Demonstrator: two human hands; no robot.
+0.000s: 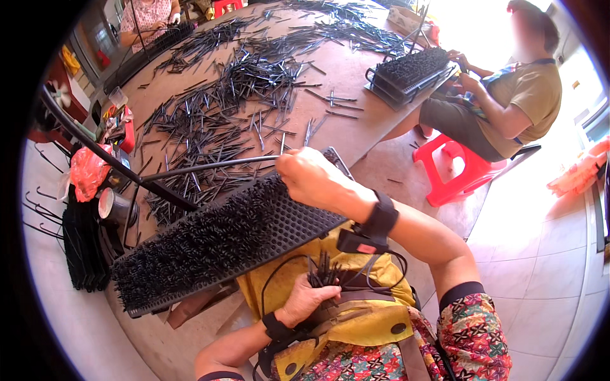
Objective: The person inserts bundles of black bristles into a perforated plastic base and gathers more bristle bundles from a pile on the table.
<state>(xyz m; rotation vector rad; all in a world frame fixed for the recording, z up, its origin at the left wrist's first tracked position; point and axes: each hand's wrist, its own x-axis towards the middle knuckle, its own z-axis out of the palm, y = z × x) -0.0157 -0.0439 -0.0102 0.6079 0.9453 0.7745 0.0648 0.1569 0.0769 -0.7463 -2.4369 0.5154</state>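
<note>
A long black board [311, 219] full of small holes slants in front of me, raised above the floor. Black bristle tufts [190, 238] cover most of it; rows of bare holes show toward its right end. My right hand [311, 176] is closed above those holes, at the end of a thin black rod [210, 166]; its fingertips are hidden. Lower down, near my waist, my left hand [305, 300] is wrapped round a bunch of short black sticks [325, 272]. A yellow cloth [267, 279] lies under that hand.
Loose black sticks [254, 82] lie heaped on the brown table [356, 136]. At right a co-worker [515, 108] on a red stool [454, 168] works at another bristled board [410, 70]. Another person [147, 22] sits at far left. A metal cup [114, 206] and black bar [95, 149] are left.
</note>
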